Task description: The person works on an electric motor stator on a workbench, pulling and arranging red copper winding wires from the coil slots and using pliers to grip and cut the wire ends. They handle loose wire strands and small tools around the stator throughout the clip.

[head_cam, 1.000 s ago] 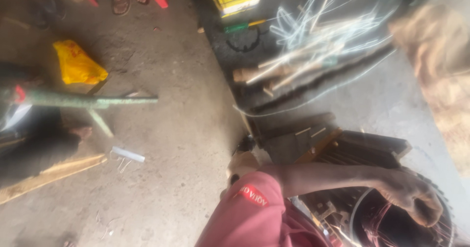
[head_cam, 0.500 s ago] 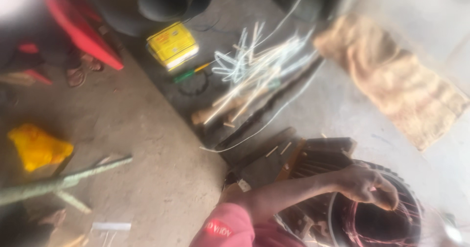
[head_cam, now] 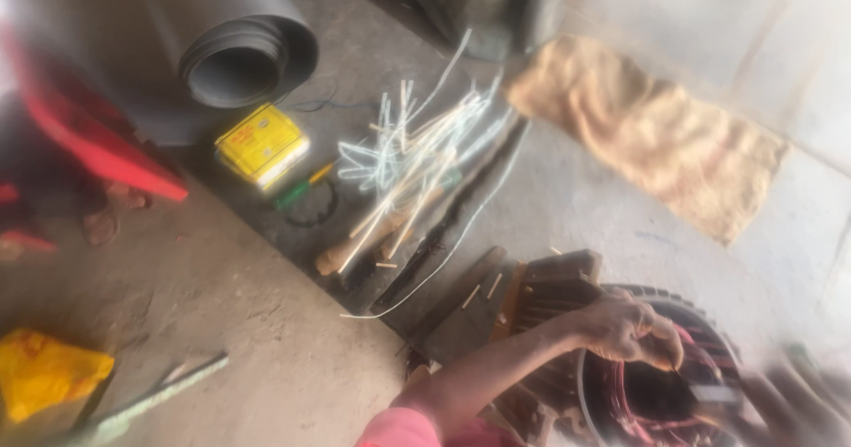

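From the head camera, one bare arm in a pink sleeve reaches in from the lower edge, and its hand rests on the rim of an electric motor stator that sits on the concrete floor at the lower right. Which arm this is cannot be told for certain; it looks like the left one. Its fingers curl over the stator's edge, just above the reddish copper windings inside the bore, but blur hides whether they are closed on anything. The other hand is not clearly in view; a dark smear at the far right edge may be part of it. Beyond the stator, dark wooden blocks lie touching its housing, and a loose heap of white insulation strips and thin sticks spreads across the floor, with a yellow box and a roll of grey sheet farther left, a burlap sack to the right, and a yellow bag near the lower left corner. The likely risk is that fingers pressing so near the windings could scrape or kink the fine wire, and the stator could shift if it is pushed sideways on the rough floor.
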`<action>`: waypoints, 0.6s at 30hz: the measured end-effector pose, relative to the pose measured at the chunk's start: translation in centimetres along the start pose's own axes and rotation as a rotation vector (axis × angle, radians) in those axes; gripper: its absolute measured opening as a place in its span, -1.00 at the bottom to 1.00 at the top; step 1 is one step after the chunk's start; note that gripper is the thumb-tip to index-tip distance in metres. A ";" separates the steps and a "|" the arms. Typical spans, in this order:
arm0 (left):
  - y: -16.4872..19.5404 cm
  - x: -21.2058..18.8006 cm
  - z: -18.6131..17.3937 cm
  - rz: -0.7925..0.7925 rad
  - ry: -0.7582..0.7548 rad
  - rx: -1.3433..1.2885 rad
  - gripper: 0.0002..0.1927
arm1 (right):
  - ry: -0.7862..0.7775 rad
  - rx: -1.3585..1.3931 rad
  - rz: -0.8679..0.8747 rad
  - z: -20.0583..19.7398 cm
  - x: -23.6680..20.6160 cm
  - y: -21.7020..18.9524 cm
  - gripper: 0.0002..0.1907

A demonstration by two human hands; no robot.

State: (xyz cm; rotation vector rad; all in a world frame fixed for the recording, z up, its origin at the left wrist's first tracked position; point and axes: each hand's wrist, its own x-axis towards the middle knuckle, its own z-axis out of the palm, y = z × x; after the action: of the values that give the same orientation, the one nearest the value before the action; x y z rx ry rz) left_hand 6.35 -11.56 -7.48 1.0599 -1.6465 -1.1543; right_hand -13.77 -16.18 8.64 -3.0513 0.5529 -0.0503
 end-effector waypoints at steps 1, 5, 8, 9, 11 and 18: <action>0.2 0.1 0.0 -0.096 -0.073 -0.028 -0.84 | -0.159 -0.095 0.015 0.2 0.8 0.1 -0.68; 1.2 0.1 -0.5 0.023 -0.043 0.020 -0.74 | -0.402 -0.327 -0.181 0.2 2.8 1.6 -0.52; 1.9 -0.2 -1.0 0.036 -0.019 0.021 -0.77 | -0.155 -0.253 -0.324 -1.4 3.1 2.9 -0.50; 2.0 -0.3 -1.1 0.033 -0.005 0.007 -0.76 | -0.197 -0.282 -0.303 -2.0 3.3 3.1 -0.49; 2.0 -0.2 -1.3 0.027 0.000 -0.005 -0.75 | -0.549 -0.478 -0.327 -2.7 4.4 3.2 -0.45; 1.2 0.8 -1.6 -0.079 -0.089 -0.142 -0.66 | -0.921 -0.856 -0.874 -2.0 9.0 1.8 -0.46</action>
State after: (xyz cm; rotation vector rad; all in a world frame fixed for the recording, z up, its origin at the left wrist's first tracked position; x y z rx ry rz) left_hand 7.41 -12.45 -5.86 1.0031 -1.5766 -1.3669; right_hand -6.09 -21.10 10.81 -3.1186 -1.0318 1.8046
